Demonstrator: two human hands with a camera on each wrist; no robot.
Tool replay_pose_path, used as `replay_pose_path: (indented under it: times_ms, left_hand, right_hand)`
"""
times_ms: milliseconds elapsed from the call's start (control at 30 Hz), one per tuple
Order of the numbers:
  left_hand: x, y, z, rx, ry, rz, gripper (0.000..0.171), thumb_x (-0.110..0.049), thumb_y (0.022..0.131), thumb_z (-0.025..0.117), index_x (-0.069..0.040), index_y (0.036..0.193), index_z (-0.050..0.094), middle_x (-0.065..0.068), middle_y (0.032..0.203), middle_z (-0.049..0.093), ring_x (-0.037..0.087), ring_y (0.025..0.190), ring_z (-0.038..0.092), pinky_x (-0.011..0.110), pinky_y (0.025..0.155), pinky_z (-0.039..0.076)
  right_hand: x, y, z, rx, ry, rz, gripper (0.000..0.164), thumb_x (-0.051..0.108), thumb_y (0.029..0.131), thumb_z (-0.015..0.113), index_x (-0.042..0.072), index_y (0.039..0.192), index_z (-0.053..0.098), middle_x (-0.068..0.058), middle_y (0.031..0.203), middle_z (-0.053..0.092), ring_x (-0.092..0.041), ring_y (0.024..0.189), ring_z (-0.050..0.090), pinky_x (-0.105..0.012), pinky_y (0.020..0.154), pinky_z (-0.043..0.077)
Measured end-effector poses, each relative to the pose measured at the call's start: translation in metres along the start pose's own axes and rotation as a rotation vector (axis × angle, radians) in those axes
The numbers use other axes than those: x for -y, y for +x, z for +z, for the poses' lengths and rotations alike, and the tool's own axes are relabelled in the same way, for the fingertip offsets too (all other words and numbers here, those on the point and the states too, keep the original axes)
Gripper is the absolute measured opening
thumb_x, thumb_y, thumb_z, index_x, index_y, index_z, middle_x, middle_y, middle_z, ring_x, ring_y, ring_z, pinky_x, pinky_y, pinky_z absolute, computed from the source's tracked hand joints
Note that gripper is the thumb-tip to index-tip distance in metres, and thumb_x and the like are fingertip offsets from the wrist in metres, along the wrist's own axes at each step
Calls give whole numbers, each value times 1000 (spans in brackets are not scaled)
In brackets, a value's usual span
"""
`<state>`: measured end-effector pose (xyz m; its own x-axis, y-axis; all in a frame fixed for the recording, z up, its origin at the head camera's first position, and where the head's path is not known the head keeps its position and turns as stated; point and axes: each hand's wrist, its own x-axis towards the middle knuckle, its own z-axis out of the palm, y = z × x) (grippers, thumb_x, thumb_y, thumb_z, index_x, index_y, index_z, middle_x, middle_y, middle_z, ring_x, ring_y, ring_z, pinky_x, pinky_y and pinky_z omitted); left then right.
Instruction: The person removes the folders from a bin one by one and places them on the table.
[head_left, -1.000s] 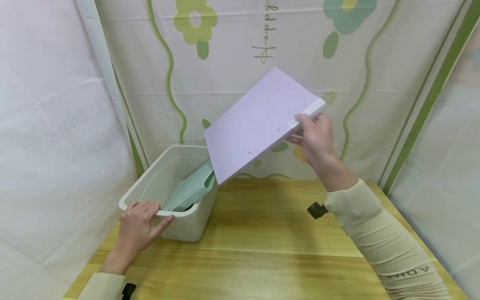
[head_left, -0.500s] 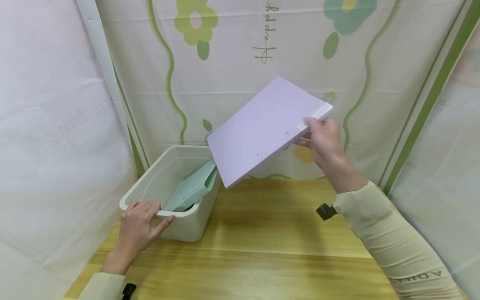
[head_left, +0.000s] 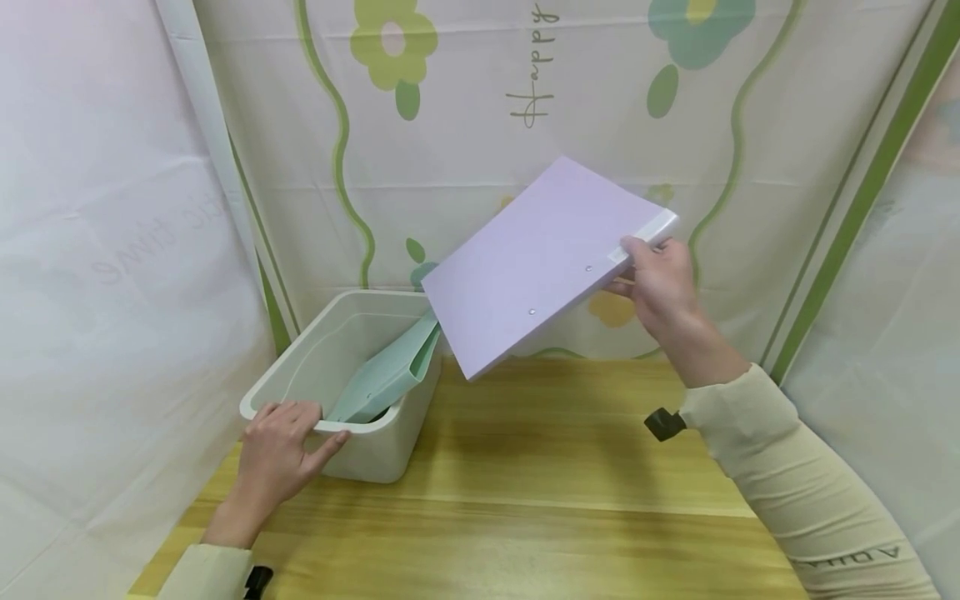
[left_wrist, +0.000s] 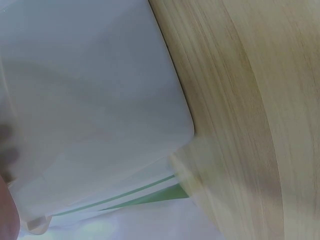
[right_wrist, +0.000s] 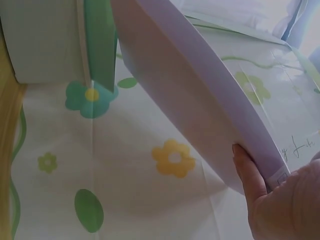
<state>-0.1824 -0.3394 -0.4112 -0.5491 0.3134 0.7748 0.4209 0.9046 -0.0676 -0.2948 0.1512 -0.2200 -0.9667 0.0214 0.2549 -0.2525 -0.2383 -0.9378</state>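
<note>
My right hand (head_left: 663,279) grips a lilac ring binder (head_left: 536,258) near its white-labelled end, thumb on top and fingers beneath. The binder is held tilted in the air, its lower left corner beside the bin's right rim. In the right wrist view the binder (right_wrist: 190,95) shows edge-on, with a finger along its underside. At the left, my left hand (head_left: 281,446) holds the near rim of a white plastic bin (head_left: 375,454), fingers over the edge and thumb outside. A mint green binder (head_left: 382,375) leans inside the bin, one end sticking up at the right rim.
The bin stands on a wooden table (head_left: 525,517) at its left side. A white fabric sheet (head_left: 465,100) with flowers and green lines hangs behind the table. Similar white sheets close off the left and right sides.
My right hand has moved right and slightly down with the lilac binder, away from the bin. My left hand, the bin and the green binder stay in place.
</note>
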Motion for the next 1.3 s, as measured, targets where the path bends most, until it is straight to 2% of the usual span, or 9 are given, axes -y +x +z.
replay_pose_path:
  times_ms: [200, 667, 1100, 1300]
  left_hand:
    - [0, 0, 1, -4, -4, 1, 61, -71, 99, 42, -15, 74, 46, -4, 67, 50, 21, 61, 54, 43, 67, 40]
    - [0, 0, -2, 24, -14, -15, 61, -71, 97, 46, -14, 74, 46, -5, 66, 45, 21, 62, 54, 42, 69, 39]
    - [1, -2, -1, 20, -19, -14, 61, -72, 97, 45, -15, 74, 46, -7, 67, 44, 19, 61, 52, 42, 68, 40]
    - [2, -2, 0, 16, -19, -12, 60, -72, 97, 46, -16, 75, 46, -6, 67, 47, 21, 62, 55, 43, 69, 40]
  right_hand:
    - [0, 1, -7, 10, -4, 21, 51, 17, 107, 52, 2, 152, 37, -18, 140, 53, -26, 109, 70, -39, 82, 60]
    - [3, 6, -24, -9, -29, 74, 60, 23, 106, 55, 0, 156, 31, -18, 143, 52, -19, 102, 73, -36, 83, 59]
    - [5, 7, -36, -3, -59, 94, 65, 25, 107, 54, -6, 156, 25, -17, 136, 53, -16, 95, 74, -33, 82, 59]
    - [7, 10, -44, 13, -50, 113, 67, 25, 107, 54, -8, 156, 22, -11, 126, 56, -15, 93, 73, -32, 81, 59]
